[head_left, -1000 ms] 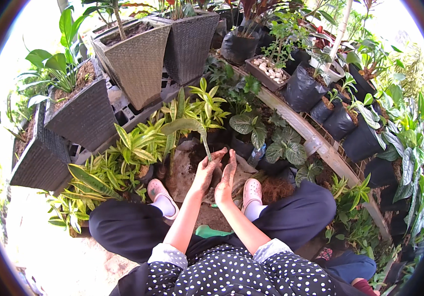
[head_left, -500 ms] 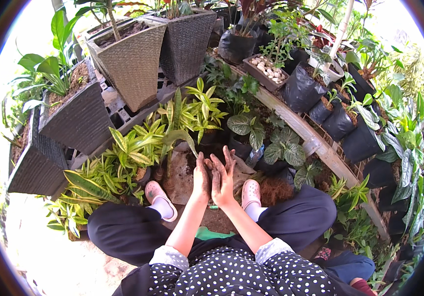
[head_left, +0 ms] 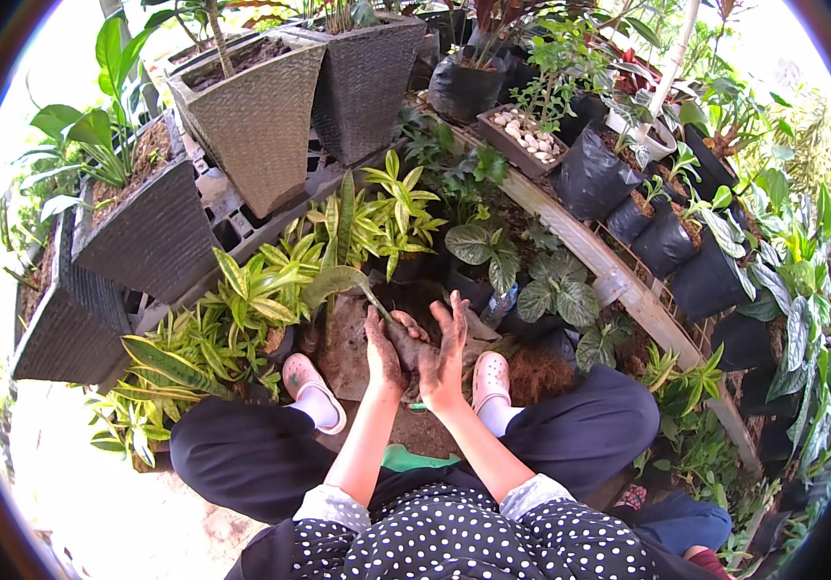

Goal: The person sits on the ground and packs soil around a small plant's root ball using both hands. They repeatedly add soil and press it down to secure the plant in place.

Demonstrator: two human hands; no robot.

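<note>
Between my palms is a small plant with a dark, soil-covered root clump [head_left: 404, 344]. Its single broad green leaf [head_left: 336, 281] arches up and to the left. My left hand [head_left: 382, 354] is closed round the clump, its fingertips showing on the far side. Pressed against the clump from the right is my right hand [head_left: 445, 360], with its fingers pointing upward and slightly apart. Soil stains both hands. Below them lies a greyish sheet [head_left: 346, 350] with dark soil around it.
Yellow-green plants [head_left: 241, 309] crowd the left. Tall grey planters [head_left: 246, 126] stand behind them. A metal rail [head_left: 618, 290] curves along the right, beside black plant bags [head_left: 594, 179]. Brown fibre [head_left: 543, 374] lies near my right pink clog [head_left: 491, 377]. Another person's leg [head_left: 681, 522] shows lower right.
My hands have turned and parted at the top, exposing the root clump between them. Left fingers now curl round it, and the leaf has tilted further left.
</note>
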